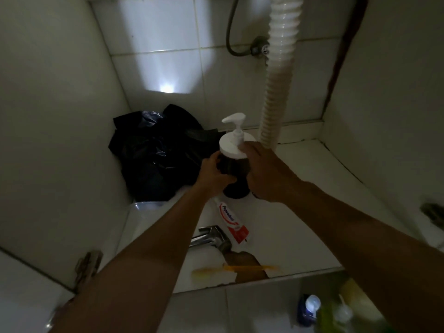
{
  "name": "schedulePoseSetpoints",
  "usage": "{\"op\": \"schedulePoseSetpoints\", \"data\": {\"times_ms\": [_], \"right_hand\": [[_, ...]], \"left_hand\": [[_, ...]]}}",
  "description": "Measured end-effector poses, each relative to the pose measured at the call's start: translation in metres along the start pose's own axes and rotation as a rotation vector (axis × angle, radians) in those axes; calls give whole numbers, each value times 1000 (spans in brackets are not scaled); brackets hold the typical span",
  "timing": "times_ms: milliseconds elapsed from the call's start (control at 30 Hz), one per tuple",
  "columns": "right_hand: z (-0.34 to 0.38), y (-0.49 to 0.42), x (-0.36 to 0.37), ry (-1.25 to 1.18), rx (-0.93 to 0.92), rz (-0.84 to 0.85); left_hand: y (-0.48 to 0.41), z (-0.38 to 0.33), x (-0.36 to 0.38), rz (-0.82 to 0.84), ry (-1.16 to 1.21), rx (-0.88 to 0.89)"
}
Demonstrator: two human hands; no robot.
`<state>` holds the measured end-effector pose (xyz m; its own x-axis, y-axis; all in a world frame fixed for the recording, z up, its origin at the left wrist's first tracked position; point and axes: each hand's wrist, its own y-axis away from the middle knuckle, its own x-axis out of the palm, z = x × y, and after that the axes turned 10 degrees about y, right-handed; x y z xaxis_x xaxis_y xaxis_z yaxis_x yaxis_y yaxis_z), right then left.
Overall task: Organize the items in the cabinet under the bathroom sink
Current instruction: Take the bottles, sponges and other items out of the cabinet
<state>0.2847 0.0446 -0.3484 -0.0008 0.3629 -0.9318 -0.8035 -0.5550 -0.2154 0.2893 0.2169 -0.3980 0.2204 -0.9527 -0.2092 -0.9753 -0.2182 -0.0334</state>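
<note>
view into the under-sink cabinet, head camera. we see both hands on the pump bottle (234,167), a dark body with a white cap and white pump head, upright near the middle of the cabinet floor (300,224). the left hand (213,175) grips the bottle's left side, fingers curled round the dark body just below the cap. the right hand (264,174) wraps the right side, its back towards us and its fingertips at the cap's edge; the rest of its fingers lie hidden behind the bottle. we cannot tell whether the bottle's base touches the floor or sits just above it.

just behind the bottle hangs the white corrugated drain hose (280,68), and to its left a crumpled black plastic bag (156,152) fills the back left corner, with a clear plastic container (149,205) at the bag's front edge. in front of the bottle lie a red-and-white toothpaste tube (230,221), a chrome tap fitting (211,237) just beside the tube, and a yellow toothbrush (240,269) across a brown damaged patch (247,263) near the floor's front edge. outside the cabinet, lower right, stands a blue bottle (308,308) beside blurred green containers (336,313).
</note>
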Motion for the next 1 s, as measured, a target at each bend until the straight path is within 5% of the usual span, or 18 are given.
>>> {"op": "schedulePoseSetpoints", "data": {"times_ms": [133, 267, 367, 667, 800, 1000], "right_hand": [[-12, 24, 8, -74, -109, -173], [-14, 38, 11, -357, 134, -348], [-10, 37, 5, -511, 179, -325], [-13, 87, -65, -331, 66, -334], [-37, 141, -103, -289, 129, -310], [-79, 251, -125, -121, 333, -339]], "left_hand": [[10, 12, 6, -6, 7, 25], [24, 12, 12, 19, 14, 76], [34, 6, 12, 26, 37, 106], [91, -45, 40, -2, 19, 264], [122, -82, 74, 198, -105, 346], [180, -96, 156, 556, -210, 231]]}}
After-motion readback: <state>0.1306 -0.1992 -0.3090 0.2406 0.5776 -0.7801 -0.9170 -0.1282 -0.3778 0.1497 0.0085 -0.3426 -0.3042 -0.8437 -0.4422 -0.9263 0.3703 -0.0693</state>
